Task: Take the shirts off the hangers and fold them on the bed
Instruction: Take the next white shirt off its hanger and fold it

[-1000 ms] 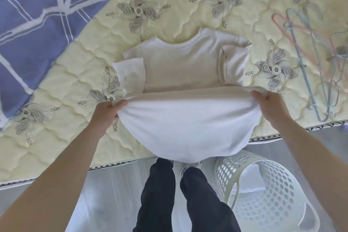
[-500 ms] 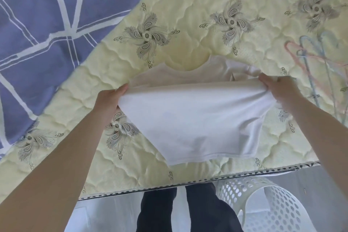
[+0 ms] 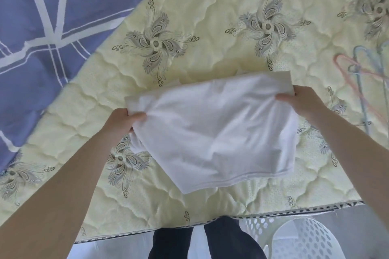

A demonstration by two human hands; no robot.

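Shirt, white, sits mid-frame over the quilted bed, partly folded. Left hand is pinched on its left edge, right hand clamped on its upper right corner. Hangers lie at right edge, blue duvet upper left, laundry basket lower right.

Quilted mattress (floral) — blue duvet left.
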